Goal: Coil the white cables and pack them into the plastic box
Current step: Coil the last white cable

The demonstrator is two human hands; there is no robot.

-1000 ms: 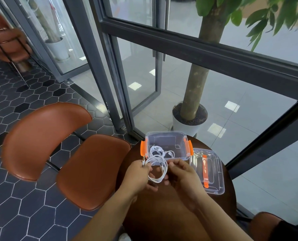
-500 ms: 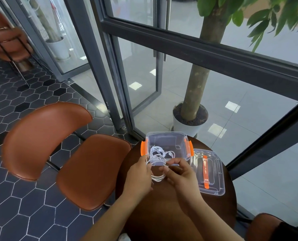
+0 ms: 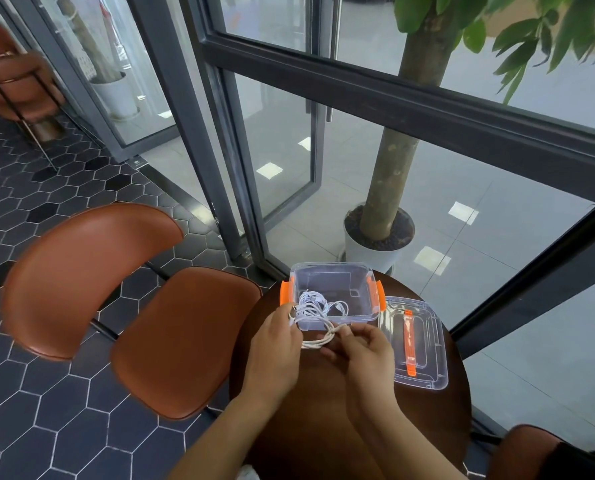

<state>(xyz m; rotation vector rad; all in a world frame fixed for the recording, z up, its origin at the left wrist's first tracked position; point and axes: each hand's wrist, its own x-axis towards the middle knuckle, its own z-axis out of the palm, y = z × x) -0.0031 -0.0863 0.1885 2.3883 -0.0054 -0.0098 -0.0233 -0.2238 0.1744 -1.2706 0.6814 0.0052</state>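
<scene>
A clear plastic box [image 3: 334, 271] with orange side latches stands open at the far side of a small round dark table [image 3: 427, 420]. A bundle of white cable [image 3: 311, 303] lies in its near left corner. A second coil of white cable [image 3: 320, 339] hangs just in front of the box's near wall, held between both hands. My left hand [image 3: 275, 344] grips the coil's left side with its plug end. My right hand [image 3: 365, 348] pinches the coil's right side with thumb and fingertips.
The box's clear lid [image 3: 424, 372] with an orange handle lies flat on the table, right of the box. A brown chair [image 3: 123, 299] stands left of the table. Behind are a glass wall and a potted tree [image 3: 379, 244]; another brown seat [image 3: 524, 452] shows at bottom right.
Both hands have carried the coil forward, from the table's middle up to the box's near wall. The loop looks smaller and tighter between the hands.
</scene>
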